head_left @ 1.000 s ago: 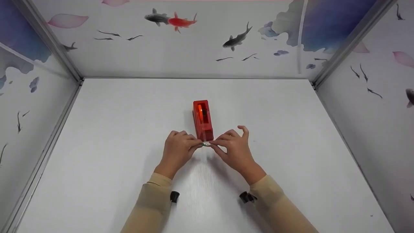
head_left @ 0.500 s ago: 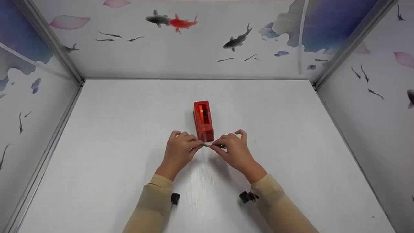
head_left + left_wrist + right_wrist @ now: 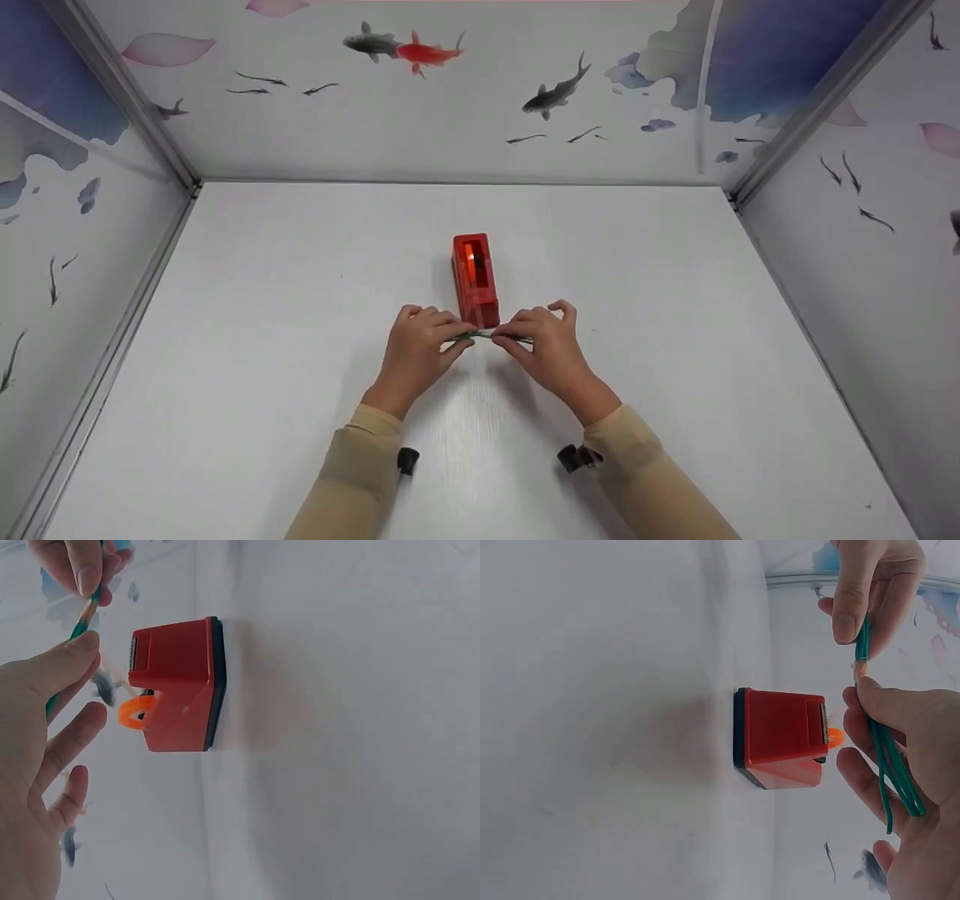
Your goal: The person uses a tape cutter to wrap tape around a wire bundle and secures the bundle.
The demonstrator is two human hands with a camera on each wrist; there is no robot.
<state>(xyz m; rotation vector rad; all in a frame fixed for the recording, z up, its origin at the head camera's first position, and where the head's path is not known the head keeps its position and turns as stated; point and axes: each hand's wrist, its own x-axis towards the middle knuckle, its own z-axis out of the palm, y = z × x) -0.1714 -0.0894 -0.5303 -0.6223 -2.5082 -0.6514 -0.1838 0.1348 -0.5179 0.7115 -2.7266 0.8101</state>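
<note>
Green wires (image 3: 896,765) with a short bare copper-coloured stretch (image 3: 859,669) run between my two hands, held above the table just in front of a tape dispenser. My left hand (image 3: 420,345) pinches them on one side between thumb and fingers. On the other side, my right hand (image 3: 547,345) pinches them close to the bare stretch, and several loose green ends lie along its palm in the right wrist view. The red tape dispenser (image 3: 475,281) stands upright behind the fingertips, with an orange ring (image 3: 135,712) inside and a toothed cutting edge facing the hands.
The white table (image 3: 300,247) is bounded by printed panels (image 3: 480,142) with fish and petals at the back and both sides. Small black cameras (image 3: 407,460) sit on both wrists.
Both hands stay at the same spot by the dispenser, with small finger shifts. Green wire now shows between the thumb and fingers of both hands. The head view has drifted slightly.
</note>
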